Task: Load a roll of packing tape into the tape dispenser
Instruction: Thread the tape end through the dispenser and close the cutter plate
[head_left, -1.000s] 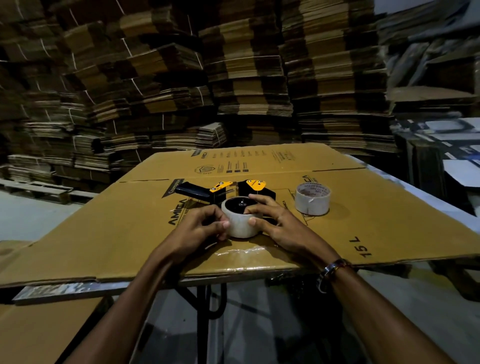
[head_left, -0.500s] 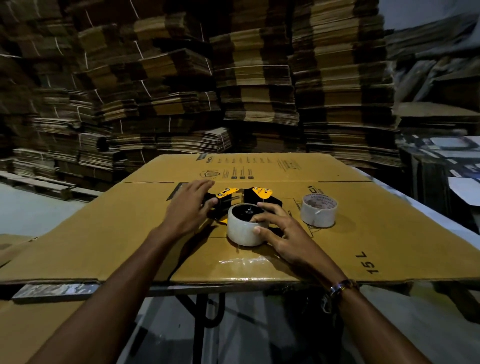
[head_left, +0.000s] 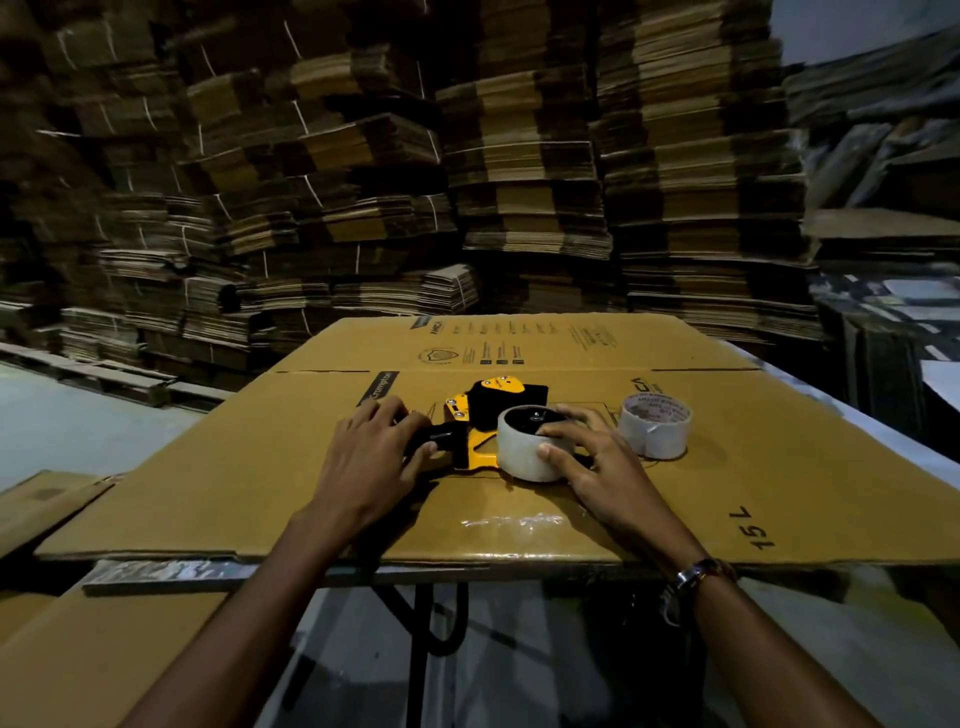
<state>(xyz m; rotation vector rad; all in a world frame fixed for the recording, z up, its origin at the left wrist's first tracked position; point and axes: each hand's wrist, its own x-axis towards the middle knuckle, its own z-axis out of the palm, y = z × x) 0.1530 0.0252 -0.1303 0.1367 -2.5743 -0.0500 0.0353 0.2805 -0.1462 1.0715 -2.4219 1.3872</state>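
A black and yellow tape dispenser (head_left: 480, 415) lies flat on a sheet of brown cardboard (head_left: 519, 499). A whitish roll of packing tape (head_left: 522, 449) sits on its spindle at the near right. My left hand (head_left: 371, 457) is closed around the dispenser's black handle. My right hand (head_left: 592, 460) rests on the roll, with the thumb on its side and fingers over its top rim. A second tape roll (head_left: 655, 432), worn down to a thin layer, stands just to the right of my right hand.
The cardboard sheet covers a table whose metal legs (head_left: 421, 613) show below the near edge. Tall stacks of flattened boxes (head_left: 519, 182) fill the background. More cardboard (head_left: 78, 649) lies low at the left. A crinkled strip of clear tape (head_left: 511, 521) is stuck near the front edge.
My left hand left the roll, reached to the dispenser's handle and closed on it. The dispenser has turned, with its handle now pointing left. My right hand stayed on the roll.
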